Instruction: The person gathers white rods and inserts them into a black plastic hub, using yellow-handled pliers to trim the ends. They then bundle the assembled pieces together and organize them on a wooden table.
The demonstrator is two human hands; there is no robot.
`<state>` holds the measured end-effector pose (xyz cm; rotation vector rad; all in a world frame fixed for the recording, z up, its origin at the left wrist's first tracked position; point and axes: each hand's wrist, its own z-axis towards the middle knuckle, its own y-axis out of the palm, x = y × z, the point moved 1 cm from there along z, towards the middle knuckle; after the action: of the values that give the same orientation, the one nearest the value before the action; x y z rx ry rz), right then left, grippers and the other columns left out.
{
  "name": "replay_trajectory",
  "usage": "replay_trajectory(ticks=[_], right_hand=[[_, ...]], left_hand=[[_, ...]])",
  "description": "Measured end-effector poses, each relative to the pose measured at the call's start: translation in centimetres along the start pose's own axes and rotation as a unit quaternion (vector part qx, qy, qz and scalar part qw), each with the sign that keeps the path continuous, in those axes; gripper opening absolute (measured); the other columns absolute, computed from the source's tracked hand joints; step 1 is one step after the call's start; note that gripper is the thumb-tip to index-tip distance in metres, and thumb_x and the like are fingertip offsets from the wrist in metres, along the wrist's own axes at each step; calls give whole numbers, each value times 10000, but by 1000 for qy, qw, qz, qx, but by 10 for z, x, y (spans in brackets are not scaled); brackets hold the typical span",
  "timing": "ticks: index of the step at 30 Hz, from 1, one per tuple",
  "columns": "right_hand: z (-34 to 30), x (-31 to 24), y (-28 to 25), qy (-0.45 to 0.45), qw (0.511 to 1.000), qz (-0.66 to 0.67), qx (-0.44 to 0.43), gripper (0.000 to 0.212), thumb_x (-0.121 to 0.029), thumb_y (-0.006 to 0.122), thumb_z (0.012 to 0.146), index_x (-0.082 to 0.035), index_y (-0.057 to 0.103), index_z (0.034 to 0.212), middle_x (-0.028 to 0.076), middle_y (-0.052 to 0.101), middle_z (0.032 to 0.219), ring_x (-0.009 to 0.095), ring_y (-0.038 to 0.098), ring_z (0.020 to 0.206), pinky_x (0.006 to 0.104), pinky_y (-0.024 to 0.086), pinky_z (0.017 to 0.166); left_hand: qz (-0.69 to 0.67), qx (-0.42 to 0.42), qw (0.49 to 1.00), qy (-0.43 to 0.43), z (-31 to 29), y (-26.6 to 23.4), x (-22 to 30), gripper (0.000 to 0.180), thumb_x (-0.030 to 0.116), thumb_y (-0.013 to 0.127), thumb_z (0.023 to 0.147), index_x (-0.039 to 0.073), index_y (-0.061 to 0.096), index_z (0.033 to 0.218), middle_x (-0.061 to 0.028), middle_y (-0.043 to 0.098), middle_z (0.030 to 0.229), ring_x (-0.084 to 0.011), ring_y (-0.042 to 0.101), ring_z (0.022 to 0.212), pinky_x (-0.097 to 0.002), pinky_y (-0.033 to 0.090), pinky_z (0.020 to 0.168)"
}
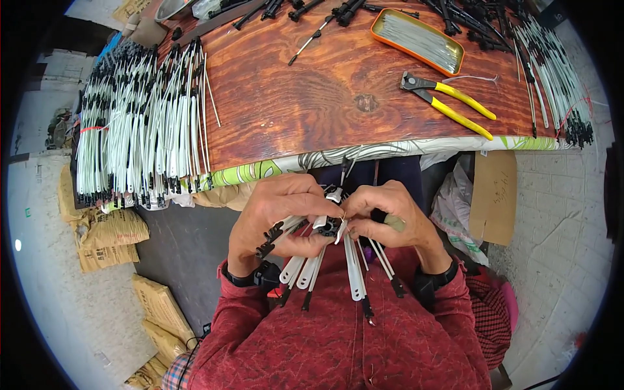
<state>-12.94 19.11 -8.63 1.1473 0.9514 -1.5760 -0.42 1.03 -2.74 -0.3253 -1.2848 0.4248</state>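
Note:
A partly assembled umbrella frame (330,226) is held in front of my chest, its black hub at the middle and white ribs with black ends fanning out below. My left hand (281,213) is closed round its left side, with fingertips on the hub and several ribs under the palm. On the other side, my right hand (391,214) pinches with thumb and forefinger at the hub's right edge, by a white rib end. Whether a thin wire is in that pinch is too small to tell. White ribs (355,276) hang down over the red shirt.
Bundled white ribs (136,123) cover the table's left, and another bundle (556,78) its right. Yellow-handled cutting pliers (455,107) lie near an orange tin (463,62) of thin pale wires. Black umbrella parts (455,19) lie behind. Cardboard (494,195) and sacks (107,227) stand below the table.

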Motion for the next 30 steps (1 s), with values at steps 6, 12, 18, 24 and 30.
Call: replay_trajectory(ticks=[6,12,18,24,30], right_hand=[[3,-4,1,-16,999,-46,4,191,-135,783,810,-43,643,901,68,666,737,207,666,602,310,480,531],[3,1,5,-70,992,-86,56,314,-321,749,881,-31,630,866,59,599,669,240,600,526,317,432,487],[1,1,-4,-10,999,-30,5,365,-371,664,951,-11,610,914,94,669,741,216,699,626,308,525,550],[1,14,-10,-30,996,80,-13,400,-390,740,892,-17,596,896,87,663,740,171,716,673,274,516,563],[4,2,-15,25,997,57,-35,320,-267,828,787,-39,616,861,27,618,678,143,599,585,303,457,543]], left_hand=[[5,-13,1000,9,0,5,-2,346,65,804,594,110,762,935,-16,592,683,-165,585,586,-294,427,520],[14,-14,1000,-8,-1,4,-11,363,124,760,568,88,783,929,-70,632,763,-200,620,658,-292,460,560],[24,-40,999,7,1,4,-9,356,152,793,587,65,776,932,-64,610,753,-200,605,647,-293,447,565],[-43,-20,998,-28,1,3,-17,359,134,806,607,70,771,958,-42,593,736,-166,581,630,-282,431,552],[-35,-15,999,0,4,5,-15,355,62,808,617,72,764,969,-14,573,692,-123,549,590,-260,408,521]])
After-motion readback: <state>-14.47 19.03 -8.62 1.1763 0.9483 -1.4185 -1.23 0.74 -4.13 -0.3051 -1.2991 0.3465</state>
